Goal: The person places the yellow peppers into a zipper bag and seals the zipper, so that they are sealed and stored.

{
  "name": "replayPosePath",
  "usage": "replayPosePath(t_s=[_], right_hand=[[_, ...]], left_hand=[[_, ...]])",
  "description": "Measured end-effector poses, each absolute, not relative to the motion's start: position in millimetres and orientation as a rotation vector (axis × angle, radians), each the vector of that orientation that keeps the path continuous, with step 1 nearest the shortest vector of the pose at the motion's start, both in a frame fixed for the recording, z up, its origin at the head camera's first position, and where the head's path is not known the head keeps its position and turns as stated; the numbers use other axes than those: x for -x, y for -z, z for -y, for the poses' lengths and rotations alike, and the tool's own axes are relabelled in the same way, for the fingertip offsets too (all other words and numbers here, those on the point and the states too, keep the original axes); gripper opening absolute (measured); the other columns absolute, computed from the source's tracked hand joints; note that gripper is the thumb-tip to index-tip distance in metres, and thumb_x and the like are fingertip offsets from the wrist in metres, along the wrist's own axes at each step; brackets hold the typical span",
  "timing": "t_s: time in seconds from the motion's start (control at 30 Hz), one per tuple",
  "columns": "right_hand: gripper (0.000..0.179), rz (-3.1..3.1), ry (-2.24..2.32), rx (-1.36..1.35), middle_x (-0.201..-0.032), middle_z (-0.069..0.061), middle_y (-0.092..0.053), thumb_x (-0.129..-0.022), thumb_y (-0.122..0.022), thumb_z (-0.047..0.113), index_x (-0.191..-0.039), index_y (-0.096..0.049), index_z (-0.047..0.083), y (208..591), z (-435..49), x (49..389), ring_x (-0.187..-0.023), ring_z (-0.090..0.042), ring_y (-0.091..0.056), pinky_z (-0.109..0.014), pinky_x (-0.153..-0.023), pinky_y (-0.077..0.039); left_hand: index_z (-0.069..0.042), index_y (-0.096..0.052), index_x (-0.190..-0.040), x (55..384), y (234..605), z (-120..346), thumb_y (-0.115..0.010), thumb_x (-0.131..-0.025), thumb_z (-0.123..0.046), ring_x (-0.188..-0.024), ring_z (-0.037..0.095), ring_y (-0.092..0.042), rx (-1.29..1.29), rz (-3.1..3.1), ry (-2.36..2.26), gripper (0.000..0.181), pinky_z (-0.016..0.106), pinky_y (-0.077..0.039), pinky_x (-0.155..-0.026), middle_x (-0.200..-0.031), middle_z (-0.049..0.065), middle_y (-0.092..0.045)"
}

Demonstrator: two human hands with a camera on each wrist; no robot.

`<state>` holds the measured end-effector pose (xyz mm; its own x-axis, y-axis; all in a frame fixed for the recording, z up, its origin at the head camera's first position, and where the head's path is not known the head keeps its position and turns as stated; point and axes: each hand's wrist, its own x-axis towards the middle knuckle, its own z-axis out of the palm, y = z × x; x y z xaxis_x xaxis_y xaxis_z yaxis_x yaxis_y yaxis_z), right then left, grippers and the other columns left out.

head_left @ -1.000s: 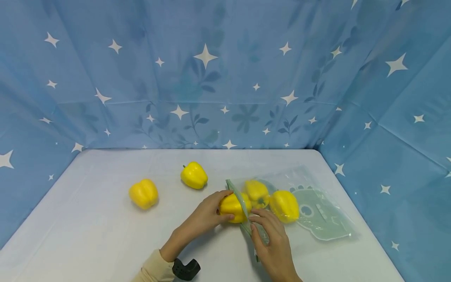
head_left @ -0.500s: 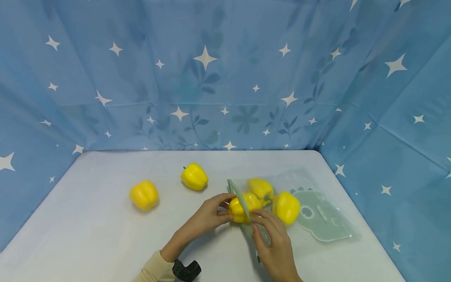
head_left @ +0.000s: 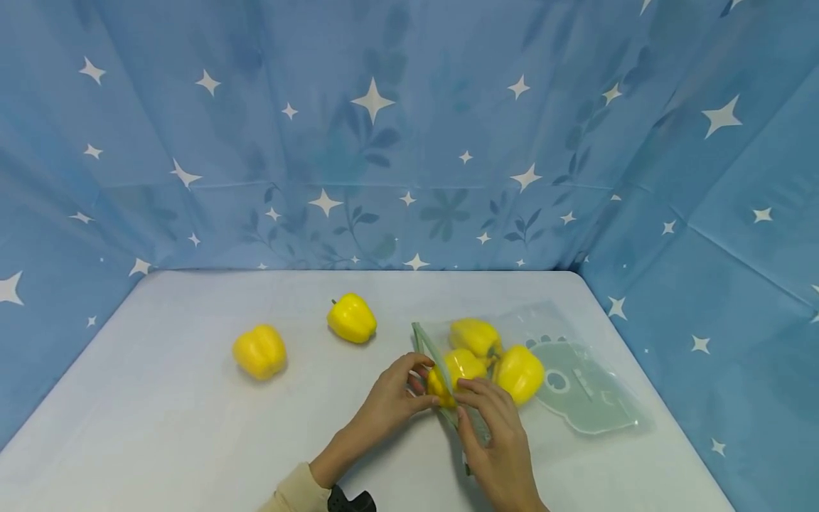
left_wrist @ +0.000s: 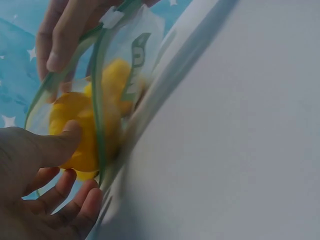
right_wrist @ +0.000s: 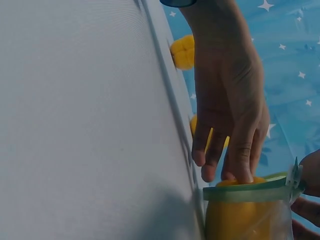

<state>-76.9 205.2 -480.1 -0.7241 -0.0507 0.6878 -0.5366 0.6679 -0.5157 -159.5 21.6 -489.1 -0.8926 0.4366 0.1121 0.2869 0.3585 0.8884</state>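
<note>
The right hand (head_left: pixel 498 437), cropped in its own wrist view, pinches the rim of a clear, green-printed bag (head_left: pixel 579 391) — its green band hides part of a yellow pepper (head_left: pixel 468 364) inside the mouth. The left hand (head_left: pixel 392 398) has its fingers apart, thumb on that pepper. Two deeper peppers (head_left: pixel 520 374) touch it; two loose peppers (head_left: pixel 261 352) lie on the white bench (head_left: pixel 160 427), before a starry blue curtain (head_left: pixel 256 142).

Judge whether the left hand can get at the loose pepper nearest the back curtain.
Probably yes: nothing visible stands between the left hand and that loose pepper, though the thumb is on the pepper in the bag's mouth.
</note>
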Motion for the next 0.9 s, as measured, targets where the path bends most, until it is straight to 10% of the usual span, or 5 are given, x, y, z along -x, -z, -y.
replayPosePath(t_s=[0.9], right_hand=[[0.030, 2.284, -0.997, -0.425, -0.126, -0.008, -0.072, -0.082, -0.077, -0.012, -0.106, -0.073, 0.006, 483.6, -203.0, 75.4, -0.127, -0.028, -0.056, -0.010, -0.119, -0.030]], left_hand=[[-0.011, -0.061, -0.114, 151.8, 494.1, -32.4, -0.075, -0.094, -0.008, -0.083, 0.005, -0.066, -0.695, -2.468, -1.659, 0.025, 0.019, -0.055, -0.074, -0.107, 0.006, -0.076]])
